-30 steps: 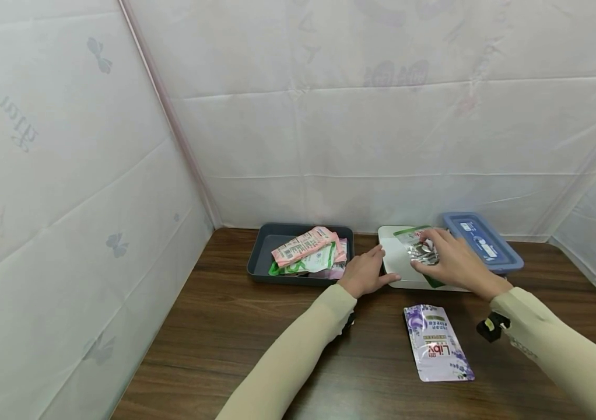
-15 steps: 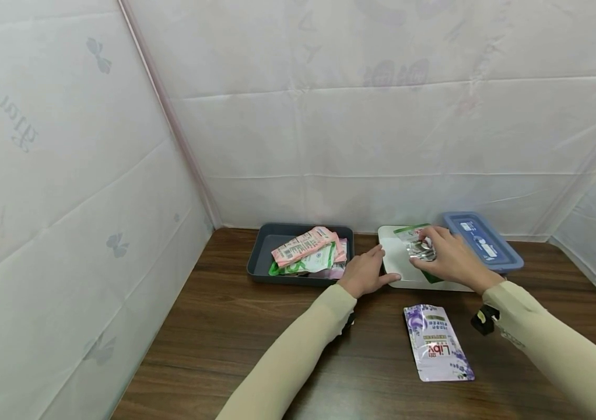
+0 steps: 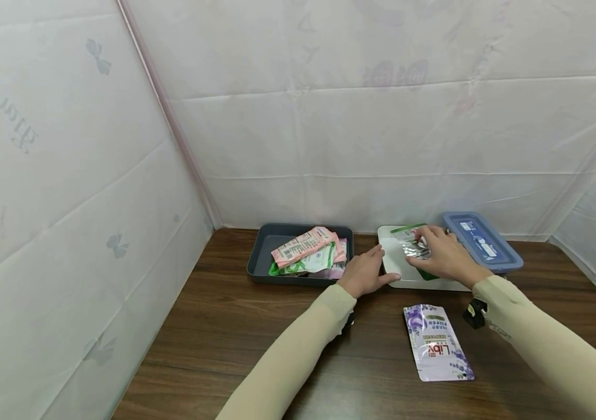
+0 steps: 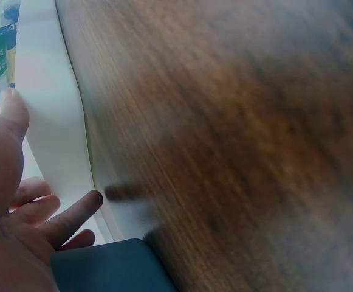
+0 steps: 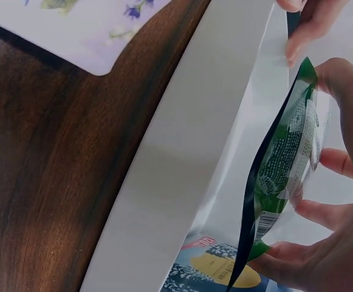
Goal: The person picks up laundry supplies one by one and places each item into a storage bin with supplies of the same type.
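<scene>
My right hand (image 3: 450, 255) grips a green and silver packet (image 3: 416, 249) over the white container (image 3: 393, 256). In the right wrist view the packet (image 5: 285, 152) stands on edge, slightly bulged, with thumb and fingers curled at its ends and back. A blue packet with a yellow patch (image 5: 225, 267) lies below it inside the container. My left hand (image 3: 365, 273) rests at the container's left edge, fingers extended and thumb spread along the front rim. The left wrist view shows this hand (image 4: 6, 176) against the container's white wall (image 4: 54, 103).
Left of the container stands a dark grey tray (image 3: 260, 256) with pink and green-white packets (image 3: 305, 248). A blue lid (image 3: 487, 242) leans at the container's right side. A purple Liby pouch (image 3: 437, 344) lies on the wooden table (image 3: 256, 338) in front. White curtains surround the table.
My right hand has shifted slightly left with the green and silver packet in its grip. The left hand, trays and purple pouch have stayed in place.
</scene>
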### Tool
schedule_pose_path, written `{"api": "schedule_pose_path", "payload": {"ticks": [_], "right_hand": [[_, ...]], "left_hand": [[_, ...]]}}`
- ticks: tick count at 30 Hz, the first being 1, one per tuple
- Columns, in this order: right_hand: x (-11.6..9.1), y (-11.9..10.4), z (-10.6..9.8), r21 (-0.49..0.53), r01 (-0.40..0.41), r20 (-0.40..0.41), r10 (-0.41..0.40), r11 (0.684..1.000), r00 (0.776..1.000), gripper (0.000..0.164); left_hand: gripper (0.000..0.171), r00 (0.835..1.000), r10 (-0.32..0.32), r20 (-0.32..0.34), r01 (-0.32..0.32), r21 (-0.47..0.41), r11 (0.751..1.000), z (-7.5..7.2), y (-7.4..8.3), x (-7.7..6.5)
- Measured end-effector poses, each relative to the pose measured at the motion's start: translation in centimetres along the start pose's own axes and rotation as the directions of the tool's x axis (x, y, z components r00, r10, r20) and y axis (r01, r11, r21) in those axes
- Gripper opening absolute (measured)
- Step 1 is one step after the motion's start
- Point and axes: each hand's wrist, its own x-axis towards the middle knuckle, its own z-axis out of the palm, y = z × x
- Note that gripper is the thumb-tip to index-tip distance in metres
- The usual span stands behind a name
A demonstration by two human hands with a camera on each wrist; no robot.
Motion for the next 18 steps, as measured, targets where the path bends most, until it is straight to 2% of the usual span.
{"api": "schedule_pose_path", "payload": {"ticks": [6, 18], "right_hand": [[0.5, 0.0, 0.6, -0.008, 0.021, -0.001, -0.021, 1.000, 1.000, 0.053], [0.9, 0.4, 1.2, -0.025, -0.037, 0.072, 0.039, 0.999, 0.997, 0.048]], "left_hand": [[0.079, 1.000, -0.001, 0.004, 0.001, 0.004, 1.000, 0.0, 0.1, -0.2], [0.079, 1.000, -0.005, -0.001, 0.006, 0.007, 1.000, 0.0, 0.2, -0.1]]}}
